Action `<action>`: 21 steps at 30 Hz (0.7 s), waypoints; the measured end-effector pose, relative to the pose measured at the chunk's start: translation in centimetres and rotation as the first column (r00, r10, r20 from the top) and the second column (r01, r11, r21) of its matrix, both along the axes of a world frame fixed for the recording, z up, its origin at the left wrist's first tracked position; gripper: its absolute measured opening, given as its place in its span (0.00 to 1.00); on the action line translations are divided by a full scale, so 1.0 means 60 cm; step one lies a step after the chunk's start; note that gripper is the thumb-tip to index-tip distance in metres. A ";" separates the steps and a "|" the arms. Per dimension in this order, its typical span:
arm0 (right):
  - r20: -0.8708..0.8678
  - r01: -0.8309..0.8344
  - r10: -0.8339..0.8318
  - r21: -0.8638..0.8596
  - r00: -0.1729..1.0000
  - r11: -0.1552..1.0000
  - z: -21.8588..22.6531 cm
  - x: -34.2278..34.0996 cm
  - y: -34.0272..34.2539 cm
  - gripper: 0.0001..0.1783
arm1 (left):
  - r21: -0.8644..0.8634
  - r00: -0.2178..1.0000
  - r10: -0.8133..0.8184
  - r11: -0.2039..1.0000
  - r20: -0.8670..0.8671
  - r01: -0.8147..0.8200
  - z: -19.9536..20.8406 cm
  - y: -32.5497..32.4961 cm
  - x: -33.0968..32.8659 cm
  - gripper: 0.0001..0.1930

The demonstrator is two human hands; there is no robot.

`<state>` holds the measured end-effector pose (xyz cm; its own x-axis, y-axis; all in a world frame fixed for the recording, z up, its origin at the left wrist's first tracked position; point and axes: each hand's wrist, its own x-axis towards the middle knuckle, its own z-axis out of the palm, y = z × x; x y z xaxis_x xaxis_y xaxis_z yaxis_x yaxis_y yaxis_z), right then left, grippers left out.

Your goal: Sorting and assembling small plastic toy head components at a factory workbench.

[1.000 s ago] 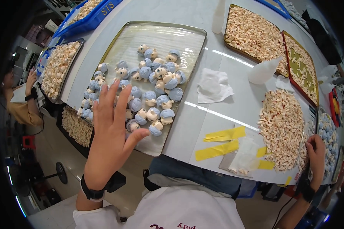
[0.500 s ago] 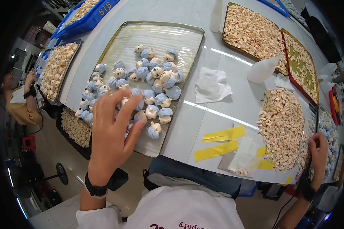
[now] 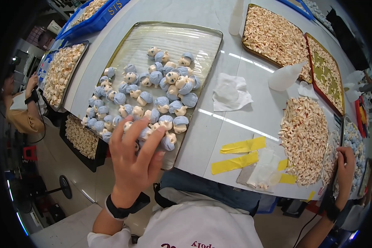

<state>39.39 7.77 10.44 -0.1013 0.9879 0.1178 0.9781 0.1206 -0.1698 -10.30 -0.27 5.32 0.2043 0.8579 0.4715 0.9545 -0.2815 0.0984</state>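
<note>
My left hand reaches over the near part of a metal tray. Its fingers are apart and bent down among small doll heads with blue moulded hair; no head is plainly gripped. Many such heads lie loose across the tray, some face up. At the table's right edge, my right hand has its fingers curled together, beside a tray of blue-and-cream pieces. What those fingers hold, if anything, is too small to make out. A heap of small cream parts lies just left of it.
A white squeeze bottle and a white cloth lie mid-table, with yellow tape strips nearer me. Trays of cream parts stand at the far right. Another tray and a blue bin are left, near another person.
My left hand has moved toward me and slightly right over the tray, uncovering heads that it hid before. My right hand has stayed nearly still.
</note>
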 end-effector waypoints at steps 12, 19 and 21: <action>-0.097 -0.017 0.016 -0.005 0.995 1.000 0.011 -0.026 -0.011 0.04 | -0.157 0.991 0.134 0.979 0.010 -0.131 0.035 0.052 -0.001 0.20; -0.097 -0.063 0.065 0.022 0.993 0.998 0.015 -0.047 -0.018 0.04 | -0.106 0.996 0.048 0.994 0.080 -0.040 0.032 0.091 -0.002 0.20; -0.119 -0.062 0.065 0.032 0.991 0.998 0.015 -0.049 -0.019 0.03 | -0.005 0.994 -0.019 1.000 0.104 0.020 0.025 0.109 -0.005 0.18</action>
<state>36.43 6.64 11.32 -0.1473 0.9760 0.1604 0.9411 0.1882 -0.2809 -10.61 6.26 6.80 0.1713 0.8568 0.4863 0.9332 -0.2994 0.1987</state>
